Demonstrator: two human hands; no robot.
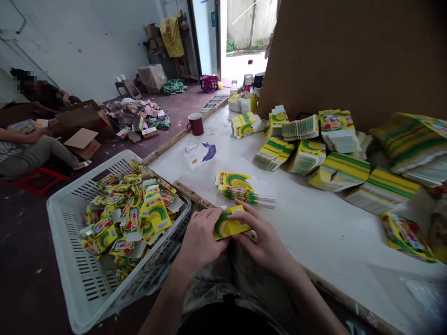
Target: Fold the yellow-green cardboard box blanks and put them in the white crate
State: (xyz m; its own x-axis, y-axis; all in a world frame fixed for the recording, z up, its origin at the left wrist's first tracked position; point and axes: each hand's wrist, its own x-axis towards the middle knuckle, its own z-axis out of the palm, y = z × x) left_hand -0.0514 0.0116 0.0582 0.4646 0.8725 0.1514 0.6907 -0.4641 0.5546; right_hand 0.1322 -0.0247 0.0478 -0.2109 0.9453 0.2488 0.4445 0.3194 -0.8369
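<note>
Between my two hands, at the table's near edge, is a small yellow and green printed carton (230, 224). My left hand (202, 239) grips its left end. At its right end, the fingers of my right hand (260, 237) close around the carton, thumb below and fingers above. Just beyond my hands lies a small fanned stack of flat cartons (240, 188) in the same print. To the left stands a white plastic basket (64, 260) holding a heap of similar small cartons (132, 218), some with white flaps sticking out.
Bundles of flat cartons (338, 170) line the table's right side before a large brown board (356, 56). A maroon mug (196, 124) and a white-and-purple packet (199, 154) lie farther back. Two people sit at the left near open cardboard boxes (82, 121) and a pile of small boxes (139, 118).
</note>
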